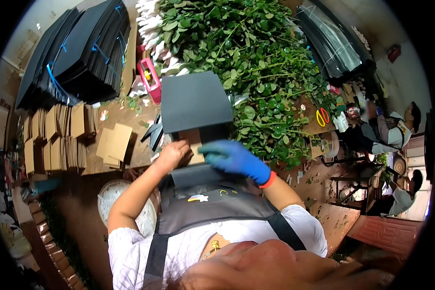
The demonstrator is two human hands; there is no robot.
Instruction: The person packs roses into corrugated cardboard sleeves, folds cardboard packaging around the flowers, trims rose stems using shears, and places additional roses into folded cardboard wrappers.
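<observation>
A dark grey sheet, folded or box-like, stands at the table's front edge before my body. Inside its near opening is a piece of brown cardboard. My bare left hand has its fingers bent together at the left side of the cardboard; what they pinch is too small to make out. On the right, my right hand, in a blue and green glove, reaches over the cardboard's right side, its fingertips blurred. A heap of leafy green stems lies just beyond the grey sheet.
Stacked black sheets and brown cardboard pieces occupy the left side. A pink holder is beyond my left hand. Yellow and red scissors lie at right, near a wrapped black stack. Two people sit far right.
</observation>
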